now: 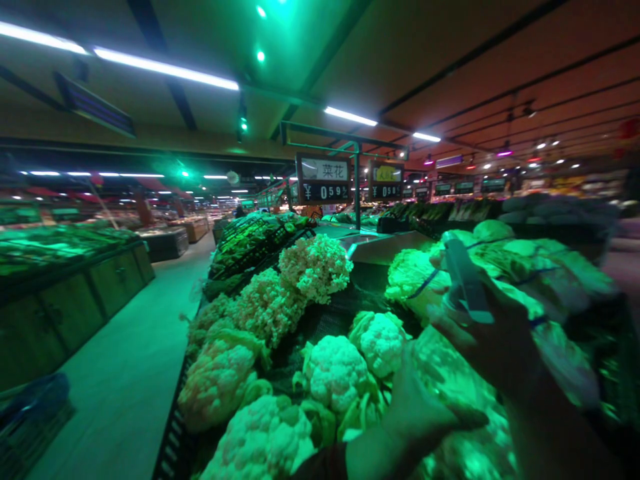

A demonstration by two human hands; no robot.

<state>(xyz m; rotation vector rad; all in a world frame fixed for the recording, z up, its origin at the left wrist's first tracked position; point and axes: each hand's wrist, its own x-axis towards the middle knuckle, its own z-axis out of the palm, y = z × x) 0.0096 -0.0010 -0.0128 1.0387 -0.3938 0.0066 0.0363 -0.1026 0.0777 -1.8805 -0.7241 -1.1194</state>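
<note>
My right hand (500,333) grips a grey tape dispenser (467,280), as far as its blurred shape shows, above the cabbages at right. Just below, my left hand (415,407) has its thumb and fingers apart. It is against or just over a pale, shiny leafy cabbage (450,380); whether it presses on it I cannot tell. Behind the dispenser lies a cabbage with a blue band (417,277). Left of my left hand sit white cauliflowers (335,373), with a smaller cauliflower (383,340) near its fingertips.
Loose-headed cauliflowers (270,307) line the display's left side, by a black crate edge (173,420). Price signs (323,180) hang on a post behind. More banded cabbages (545,267) fill the right. An aisle (125,373) runs at left, with a basket (35,420) on its floor.
</note>
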